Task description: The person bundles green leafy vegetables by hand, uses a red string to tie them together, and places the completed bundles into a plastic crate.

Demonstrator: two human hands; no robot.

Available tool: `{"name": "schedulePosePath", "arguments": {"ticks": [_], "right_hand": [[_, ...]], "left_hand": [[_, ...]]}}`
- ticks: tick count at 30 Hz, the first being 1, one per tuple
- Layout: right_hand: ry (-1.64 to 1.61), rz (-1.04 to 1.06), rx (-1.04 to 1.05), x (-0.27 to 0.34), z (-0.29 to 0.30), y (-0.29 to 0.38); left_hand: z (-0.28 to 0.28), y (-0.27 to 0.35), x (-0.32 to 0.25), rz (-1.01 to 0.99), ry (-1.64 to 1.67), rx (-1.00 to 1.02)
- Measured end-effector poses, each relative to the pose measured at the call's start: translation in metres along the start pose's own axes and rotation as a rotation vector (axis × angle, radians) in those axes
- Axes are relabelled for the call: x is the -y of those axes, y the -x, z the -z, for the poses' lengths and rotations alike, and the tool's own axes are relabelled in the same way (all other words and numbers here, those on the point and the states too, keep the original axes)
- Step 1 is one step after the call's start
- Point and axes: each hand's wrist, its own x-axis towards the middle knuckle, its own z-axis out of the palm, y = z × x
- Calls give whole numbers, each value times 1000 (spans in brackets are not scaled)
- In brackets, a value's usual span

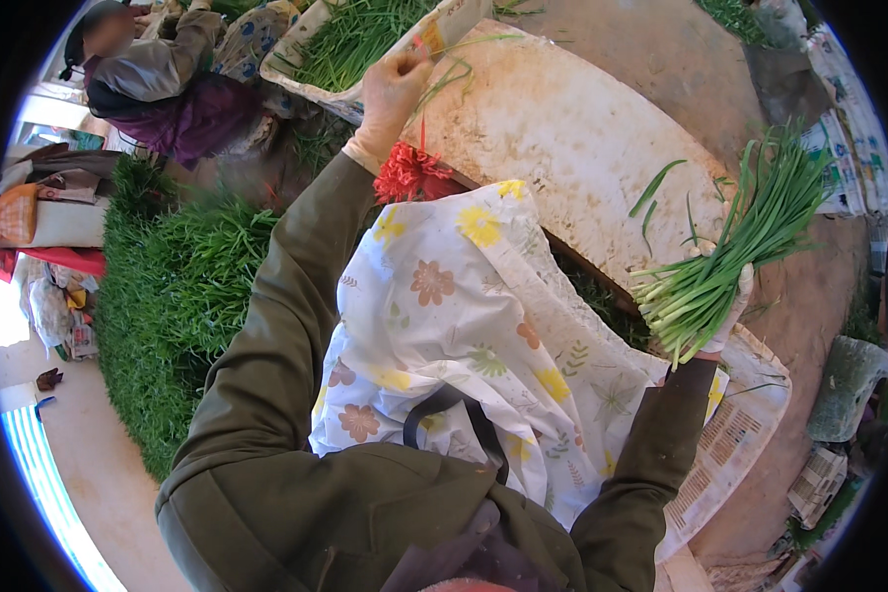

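My right hand, in a thin pale glove, holds a bunch of chive-like greens at the right edge of a stained white board. The pale cut ends point down-left and the leaves up-right. My left hand, gloved too, is raised near a white crate's corner, its fingers pinched on a thin red strand. Below that hand lies a cluster of red ties. A few loose leaves rest on the board. A flower-print apron covers my lap.
A white crate of cut greens stands beyond my left hand. To the left is a large heap of greens, with another person seated behind it. Newspaper lies at lower right, and a plastic-wrapped bundle at far right.
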Motion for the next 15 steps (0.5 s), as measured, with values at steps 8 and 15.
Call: {"name": "schedulePosePath", "arguments": {"ticks": [8,15], "right_hand": [[-67,124,-69,32,21,1],[21,175,-1,49,1,8]], "left_hand": [[-66,-13,-179,239,1587,594],[-177,76,-89,854,1204,409]]}}
